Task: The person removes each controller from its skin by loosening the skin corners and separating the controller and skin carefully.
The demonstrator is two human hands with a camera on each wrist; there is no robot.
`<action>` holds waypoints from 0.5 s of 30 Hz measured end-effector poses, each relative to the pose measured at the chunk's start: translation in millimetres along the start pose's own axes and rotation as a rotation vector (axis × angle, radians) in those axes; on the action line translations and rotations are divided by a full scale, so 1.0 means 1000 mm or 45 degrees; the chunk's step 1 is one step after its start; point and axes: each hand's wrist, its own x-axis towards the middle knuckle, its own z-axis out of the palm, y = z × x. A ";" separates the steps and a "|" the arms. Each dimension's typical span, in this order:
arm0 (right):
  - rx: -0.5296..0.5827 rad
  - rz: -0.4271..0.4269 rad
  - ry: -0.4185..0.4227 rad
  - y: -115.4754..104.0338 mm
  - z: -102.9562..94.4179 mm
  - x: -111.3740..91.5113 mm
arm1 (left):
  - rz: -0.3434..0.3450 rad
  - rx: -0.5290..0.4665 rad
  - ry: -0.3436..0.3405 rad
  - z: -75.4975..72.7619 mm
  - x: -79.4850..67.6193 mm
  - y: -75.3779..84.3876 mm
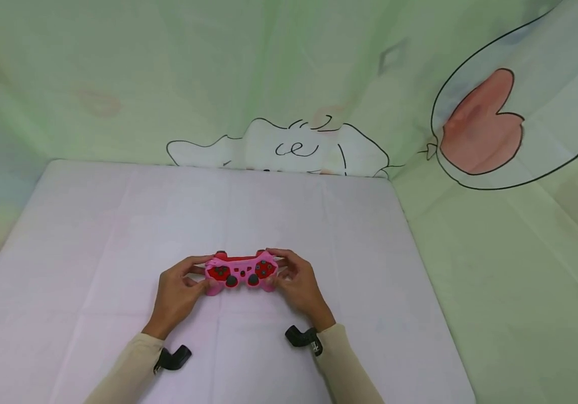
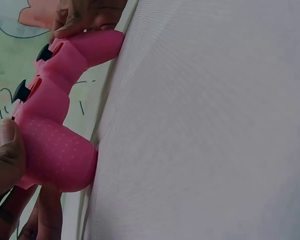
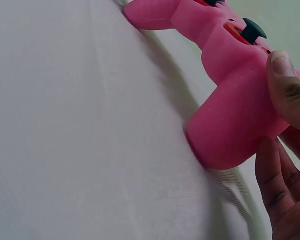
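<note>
A pink game controller (image 1: 242,269) with red button areas and two dark thumbsticks lies between both hands, over the middle of the white-covered table (image 1: 248,359). My left hand (image 1: 175,292) pinches its left end, thumb on the near side and fingers beyond. At the other end my right hand (image 1: 303,283) grips it the same way, the index finger reaching along the top edge. In the left wrist view, small dots texture the controller's handle (image 2: 55,155). Both handle tips meet the cloth in the right wrist view, where the thumb (image 3: 285,75) presses on the controller's side.
Green printed fabric (image 1: 218,73) hangs behind the table, with a line-drawn figure at its foot and a red heart (image 1: 486,126) on the right. Dark wrist-camera mounts (image 1: 174,358) stick out from both beige sleeves (image 1: 344,365).
</note>
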 end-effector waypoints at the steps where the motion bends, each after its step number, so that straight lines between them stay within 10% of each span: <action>1: -0.003 0.008 -0.002 0.001 0.000 0.001 | -0.012 0.001 0.003 0.000 0.000 0.000; 15: 0.076 0.088 -0.198 0.008 -0.017 0.020 | -0.011 0.014 -0.051 -0.003 0.004 0.001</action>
